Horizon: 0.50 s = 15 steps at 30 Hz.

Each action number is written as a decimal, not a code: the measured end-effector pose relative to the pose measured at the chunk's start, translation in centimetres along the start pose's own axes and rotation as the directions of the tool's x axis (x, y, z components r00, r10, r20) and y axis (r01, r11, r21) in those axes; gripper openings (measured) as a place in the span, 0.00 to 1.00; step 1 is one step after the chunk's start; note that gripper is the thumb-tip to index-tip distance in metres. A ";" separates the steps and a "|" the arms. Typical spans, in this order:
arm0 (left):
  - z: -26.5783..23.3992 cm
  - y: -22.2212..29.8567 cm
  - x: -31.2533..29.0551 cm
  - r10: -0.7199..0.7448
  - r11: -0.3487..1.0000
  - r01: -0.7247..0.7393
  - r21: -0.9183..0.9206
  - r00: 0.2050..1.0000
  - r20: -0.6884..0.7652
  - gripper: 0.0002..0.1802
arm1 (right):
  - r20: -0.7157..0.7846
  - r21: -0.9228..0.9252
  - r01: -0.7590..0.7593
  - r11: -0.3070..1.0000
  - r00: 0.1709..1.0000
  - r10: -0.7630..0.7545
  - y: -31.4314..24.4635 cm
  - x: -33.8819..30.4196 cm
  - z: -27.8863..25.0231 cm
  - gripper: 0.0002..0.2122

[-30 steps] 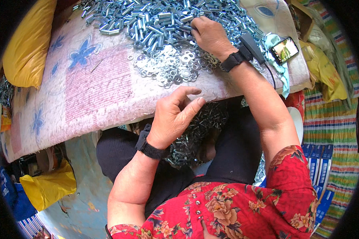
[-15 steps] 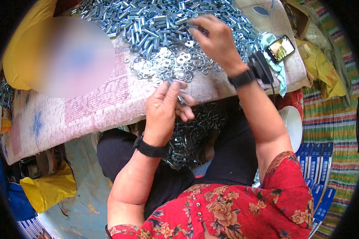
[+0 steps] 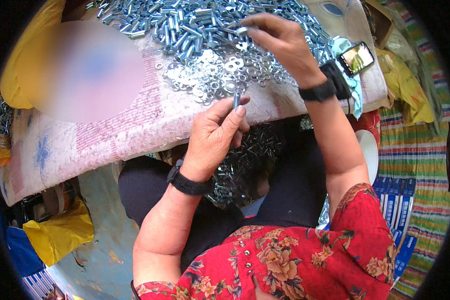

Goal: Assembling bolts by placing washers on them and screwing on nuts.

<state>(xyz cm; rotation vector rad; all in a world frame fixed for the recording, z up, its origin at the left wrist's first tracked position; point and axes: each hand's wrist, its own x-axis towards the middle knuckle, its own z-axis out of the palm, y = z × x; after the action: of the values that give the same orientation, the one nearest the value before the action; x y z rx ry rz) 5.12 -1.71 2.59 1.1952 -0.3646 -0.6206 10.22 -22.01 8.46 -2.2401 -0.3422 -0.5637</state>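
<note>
My left hand [image 3: 212,132] is closed just in front of the table's near edge. Between its thumb and fingers a short metal bolt [image 3: 236,100] stands nearly upright, its upper end showing. My right hand [image 3: 285,45] hovers over the right part of a heap of shiny metal sleeves [image 3: 195,27], fingers bent together. A small shiny metal piece [image 3: 242,31] shows at its fingertips; its exact kind is unclear. Loose flat washers [image 3: 205,75] are spread on the cloth between the heap and my left hand.
A patterned cloth covers the table [image 3: 110,135]. A phone [image 3: 356,59] lies on a light blue cloth [image 3: 356,97] at the right. Below the table edge, between my legs, is a mass of dark bolts [image 3: 250,155]. Blue-and-white boxes [image 3: 395,200] stand right, a yellow bag [image 3: 60,232] left.
My left hand has turned and shifted slightly right, and the bolt now stands more upright. The right hand has moved slightly right, with a shiny piece now visible at its fingertips.
</note>
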 end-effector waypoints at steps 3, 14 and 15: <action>0.2 -0.2 -0.1 0.010 0.993 -0.013 0.119 1.000 0.023 0.16 | 0.165 0.357 -0.174 0.918 0.979 0.121 -1.8 -4.4 -1.4 0.09; 1.2 -1.6 0.2 0.418 0.700 -0.414 0.582 0.898 0.137 0.13 | 0.190 0.420 -0.271 0.866 0.959 0.208 -4.2 -9.6 -2.6 0.18; 1.2 -1.5 0.2 0.417 0.700 -0.412 0.583 0.899 0.136 0.13 | 0.180 0.375 -0.257 0.891 0.963 0.202 -4.3 -9.7 -2.6 0.18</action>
<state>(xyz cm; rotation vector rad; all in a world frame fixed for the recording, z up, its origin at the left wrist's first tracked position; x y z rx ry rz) 4.14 -3.10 1.56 1.6522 -0.8492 -0.0846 -0.69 -21.74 7.93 -1.8922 -0.2296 -0.1907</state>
